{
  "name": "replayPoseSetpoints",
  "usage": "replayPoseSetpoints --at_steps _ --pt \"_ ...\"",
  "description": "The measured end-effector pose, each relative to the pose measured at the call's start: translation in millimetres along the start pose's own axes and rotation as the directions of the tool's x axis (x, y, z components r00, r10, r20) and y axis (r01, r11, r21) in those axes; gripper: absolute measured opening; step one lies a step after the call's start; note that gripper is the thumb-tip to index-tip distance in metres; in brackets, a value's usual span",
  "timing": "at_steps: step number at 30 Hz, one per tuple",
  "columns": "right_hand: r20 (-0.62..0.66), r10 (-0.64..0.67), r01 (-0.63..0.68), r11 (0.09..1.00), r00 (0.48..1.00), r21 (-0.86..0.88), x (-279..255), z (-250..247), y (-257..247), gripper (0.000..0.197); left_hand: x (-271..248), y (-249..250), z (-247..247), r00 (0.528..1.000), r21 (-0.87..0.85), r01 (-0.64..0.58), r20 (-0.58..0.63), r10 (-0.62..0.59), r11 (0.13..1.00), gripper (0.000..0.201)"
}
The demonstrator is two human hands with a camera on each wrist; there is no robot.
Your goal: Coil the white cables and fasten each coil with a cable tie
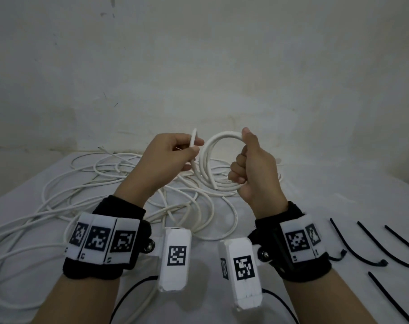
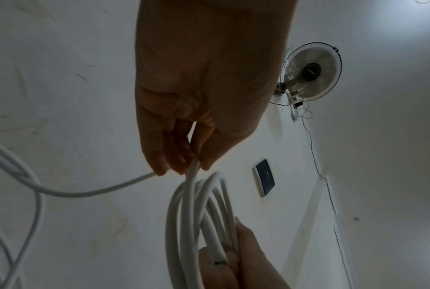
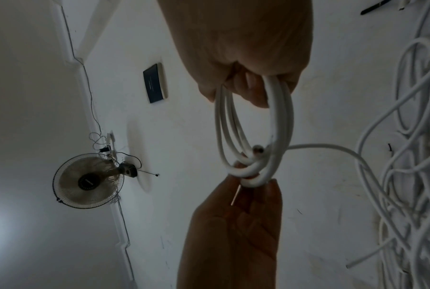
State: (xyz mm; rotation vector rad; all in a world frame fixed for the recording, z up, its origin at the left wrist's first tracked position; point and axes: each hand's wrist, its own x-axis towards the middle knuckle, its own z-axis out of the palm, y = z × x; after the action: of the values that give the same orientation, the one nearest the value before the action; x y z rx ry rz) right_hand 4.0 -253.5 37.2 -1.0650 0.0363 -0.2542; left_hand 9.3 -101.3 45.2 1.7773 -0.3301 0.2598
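Above the desk [image 1: 292, 202], the right hand [image 1: 252, 164] grips the white coil [image 1: 212, 146] while the left hand [image 1: 166, 157] pinches its loose strand [image 1: 193, 141].

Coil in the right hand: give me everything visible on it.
The coil is white round cable, smooth plastic-looking jacket, wound in several loose loops and held upright above the table. The right hand grips one side; the left hand pinches the strand feeding it. One cut end shows. No tie on it yet.

R hand [image 3: 243, 58] round cable coil [image 3: 255, 136]
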Motion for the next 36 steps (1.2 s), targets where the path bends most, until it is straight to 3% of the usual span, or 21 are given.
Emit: replayPoseSetpoints --at_steps 5,9,15,21,24,26,29,34,36 --pt "0.038 -0.015 0.016 0.999 0.999 -0.038 -3.9 3.3 -1.7 0.047 -1.7 5.2 5.3 1.0 -0.075 -0.023 0.016 0.024 0.997 0.021" --pt "0.072 -0.037 0.042 0.996 0.997 -0.073 -7.7 5.7 -3.7 0.044 -4.2 7.7 7.4 0.996 -0.088 -0.014 0.082 0.021 0.996 0.046" --pt "0.174 0.013 0.004 0.995 0.985 -0.1 -10.5 5.4 -4.9 0.044 -6.2 8.5 8.8 0.992 -0.092 -0.075 0.093 0.084 0.993 0.036" --pt "0.28 0.089 -0.038 0.982 0.956 -0.183 -12.5 8.8 1.5 0.047 -5.9 11.2 4.7 0.984 -0.314 0.103 0.173 -0.049 0.944 0.037" --pt "0.366 0.013 0.098 0.954 0.931 -0.284 -13.6 10.4 5.5 0.04 -4.5 12.9 1.8 0.982 -0.315 0.125 0.172 -0.073 0.941 0.04" --pt "0.427 -0.134 0.326 0.85 0.894 -0.414 -13.7 9.1 6.8 0.027 -4.4 13.8 -0.6 0.986 -0.306 0.119 0.151 -0.076 0.945 0.04" --pt "0.533 -0.391 0.659 0.516 0.75 -0.547 -11.1 6.2 5.5 0.021 -5.4 15.4 -3.2 0.988 -0.307 0.115 0.137 -0.076 0.945 0.039" --pt "0.589 -0.553 0.775 0.184 0.59 -0.604 0.4 1.2 11.8 0.022 -6.1 15.3 -1.2 0.986 -0.269 0.106 0.149 -0.067 0.957 0.038" --pt "0.595 -0.587 0.785 0.118 0.55 -0.609 3.7 -0.5 14.8 0.025 -6.4 14.5 -0.7 0.985 -0.25 0.105 0.157 -0.067 0.962 0.04"
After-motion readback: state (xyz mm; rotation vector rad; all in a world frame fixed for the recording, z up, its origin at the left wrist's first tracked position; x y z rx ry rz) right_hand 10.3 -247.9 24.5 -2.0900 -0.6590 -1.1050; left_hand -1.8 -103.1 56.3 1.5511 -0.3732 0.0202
